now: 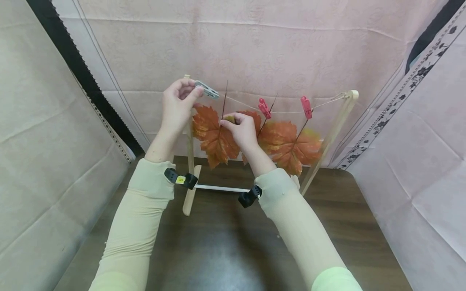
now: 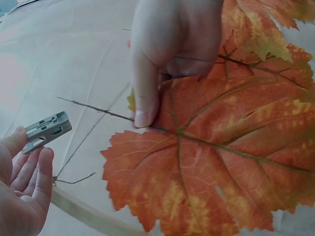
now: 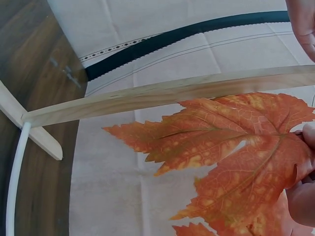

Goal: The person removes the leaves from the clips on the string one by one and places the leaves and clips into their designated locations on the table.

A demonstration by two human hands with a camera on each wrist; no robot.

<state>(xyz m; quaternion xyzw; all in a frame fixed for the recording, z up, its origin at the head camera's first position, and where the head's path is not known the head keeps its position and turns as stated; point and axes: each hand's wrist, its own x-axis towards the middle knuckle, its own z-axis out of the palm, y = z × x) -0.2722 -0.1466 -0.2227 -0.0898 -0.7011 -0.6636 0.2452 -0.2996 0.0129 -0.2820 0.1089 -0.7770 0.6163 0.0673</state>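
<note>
Leaf: orange maple leaf [image 1: 215, 139] held up at the left end of the string, stem [image 1: 223, 99] pointing up across the line; just right of the left post.
Right hand: right hand [image 1: 242, 128] pinches the leaf at the base of the stem, thumb pressed on the blade.
Left hand: left hand [image 1: 178, 104] raised at string height, fingers curled around a grey clothespin [image 1: 207, 89], its tip pointing toward the stem, not touching it.
String: thin string [image 1: 284, 111] stretched between two posts of a wooden rack [image 1: 336, 125].
Other pegs: two red clothespins [image 1: 264, 108] on the string, to the right.
Other leaves: more orange leaves [image 1: 287, 143] hang under them.
Base: rack stands on a dark wooden table [image 1: 225, 242].
Backdrop: pink cloth [image 1: 255, 44] behind.
</note>
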